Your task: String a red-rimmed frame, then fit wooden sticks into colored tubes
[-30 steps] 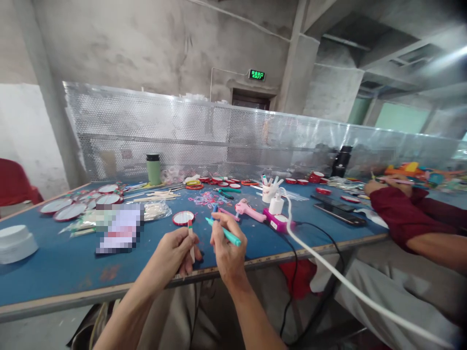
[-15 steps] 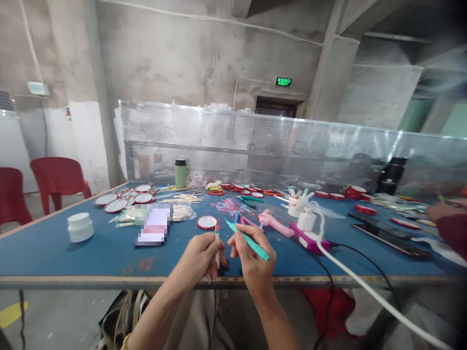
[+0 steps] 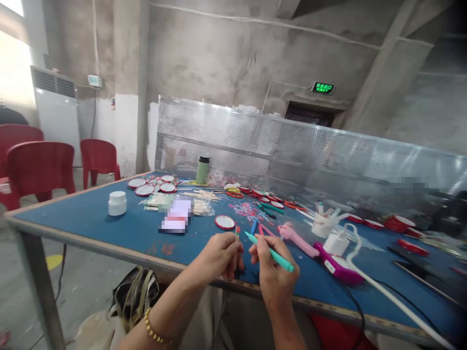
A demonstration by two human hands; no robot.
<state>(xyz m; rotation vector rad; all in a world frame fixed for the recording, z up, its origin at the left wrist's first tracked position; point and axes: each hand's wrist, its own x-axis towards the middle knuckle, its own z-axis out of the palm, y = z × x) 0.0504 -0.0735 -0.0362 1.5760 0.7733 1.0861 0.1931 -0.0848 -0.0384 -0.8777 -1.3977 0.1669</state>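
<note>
My left hand point(image 3: 219, 253) is closed around a thin flat stick point(image 3: 237, 231) whose top end is coloured red and green; its lower part is hidden by the fingers. A teal marker pen point(image 3: 280, 259) rests in my right hand point(image 3: 278, 278), gripped like a writing pen with its tip towards the stick. The tip and the stick look slightly apart. Just beyond both hands lies a round white disc with a red rim point(image 3: 224, 222). Blue and red pens point(image 3: 254, 227) lie on the table behind my right hand.
A phone point(image 3: 177, 215), a white jar point(image 3: 117, 203) and more red-rimmed discs point(image 3: 145, 189) stand left. Right are a pink tool point(image 3: 297, 239), a cup of pens point(image 3: 324, 224) and a purple power strip point(image 3: 337, 266) with a white cable. Pliers point(image 3: 268, 210) and a green bottle point(image 3: 203, 170) sit further back.
The view has swung left and tilted, so things appear shifted right. Both hands keep their hold on the stick and the marker pen. The co-worker's hand at the right is out of sight.
</note>
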